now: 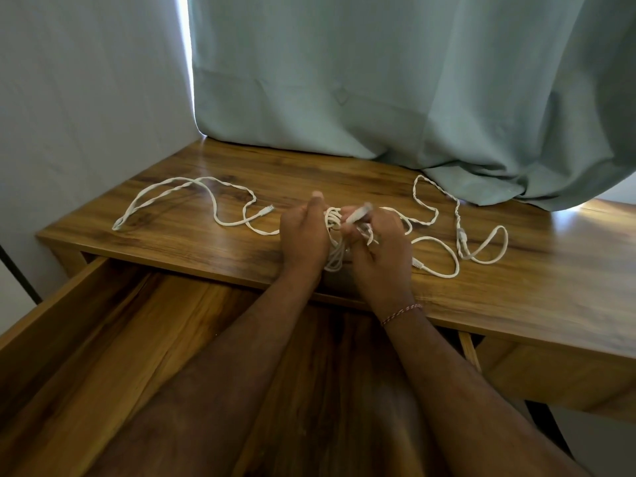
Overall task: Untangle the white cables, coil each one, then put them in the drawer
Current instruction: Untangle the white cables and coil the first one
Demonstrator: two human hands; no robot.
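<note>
You're in a home room, likely a bedroom or study: a wood-grain desk (516, 270) with its drawer (103, 339) pulled open at lower left, a pale green curtain (378, 80) draped across the top, plain wall (86, 98) upper left.

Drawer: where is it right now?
Head view: the drawer is pulled open at lower left, under the desk's front edge, beneath both forearms; no cable shows in it.

White cables (241, 215) tangled, strewn on desktop; wooden drawer (103, 339) open below.
</note>
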